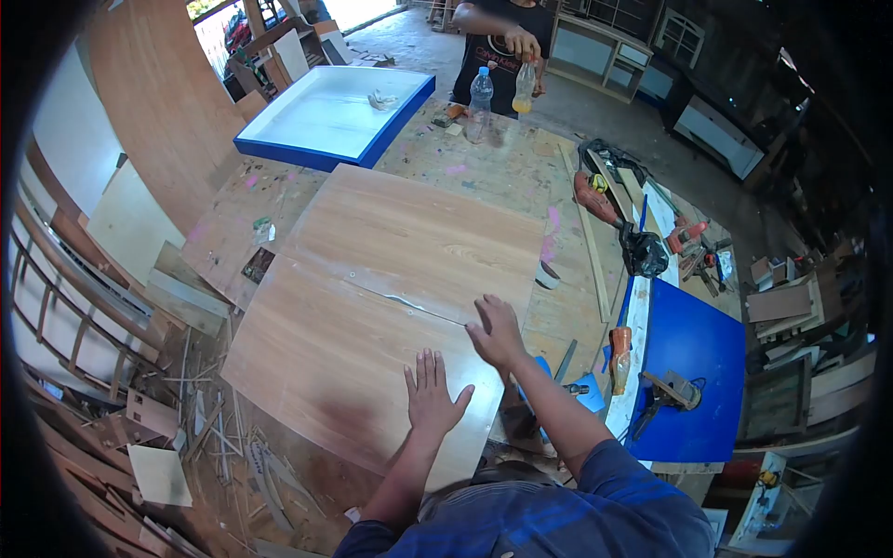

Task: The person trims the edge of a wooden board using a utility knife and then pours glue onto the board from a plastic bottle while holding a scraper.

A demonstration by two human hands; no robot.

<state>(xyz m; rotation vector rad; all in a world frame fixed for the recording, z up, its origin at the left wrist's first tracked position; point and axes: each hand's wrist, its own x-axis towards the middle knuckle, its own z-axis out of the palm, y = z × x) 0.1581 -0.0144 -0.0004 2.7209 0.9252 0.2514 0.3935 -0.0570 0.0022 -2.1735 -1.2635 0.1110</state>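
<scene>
Two wood-grain panels, a nearer one [326, 358] and a farther one [419, 223], lie side by side on the workbench, with a narrow, uneven gap between them. My left hand [433, 395] is spread open over the right part of the nearer panel and holds nothing. At the right end of the gap, my right hand [495, 333] is open, its fingertips at or just above the panel edges. Whether either palm presses down is hard to tell. Small pale marks show beside the gap.
A blue-edged white panel [326, 112] lies at the far left. A person [507, 46] across the bench holds a bottle of yellow liquid [524, 88] near a clear bottle [480, 102]. Tools, strips and a blue board [693, 372] lie right; offcuts litter the left floor.
</scene>
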